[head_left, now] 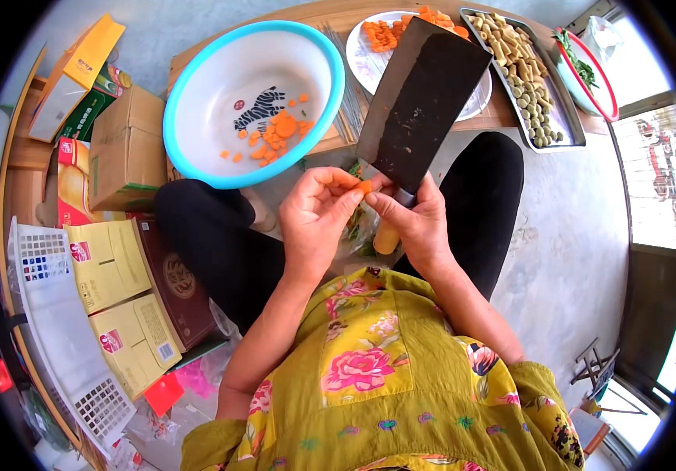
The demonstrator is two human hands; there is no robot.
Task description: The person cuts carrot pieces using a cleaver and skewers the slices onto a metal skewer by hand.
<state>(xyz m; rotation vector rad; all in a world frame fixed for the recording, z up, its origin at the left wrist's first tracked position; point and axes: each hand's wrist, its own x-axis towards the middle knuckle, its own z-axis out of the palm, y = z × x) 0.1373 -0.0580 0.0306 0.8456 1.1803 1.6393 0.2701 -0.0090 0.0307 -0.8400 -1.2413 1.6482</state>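
My left hand [314,220] pinches a small carrot piece [364,187] between thumb and fingertips, over my lap. Gripped in my right hand [422,224] is a cleaver [426,98] with a broad dark blade raised away from me; the handle's wooden end shows below the hand. The right thumb tip comes close to the carrot piece; whether it touches cannot be made out. Beyond my left hand, a white basin [331,55] with a blue rim holds several carrot slices [281,129]. Behind the blade, carrot pieces [381,35] lie on a white plate [360,59], partly hidden.
Thin metal skewers [346,98] lie between basin and plate on the wooden table [318,11]. A metal tray [575,129] holds tan and greenish pieces. Right of it, a red-rimmed bowl [611,98] contains leaves. Cardboard boxes [130,141] and a white basket [47,314] stand at left.
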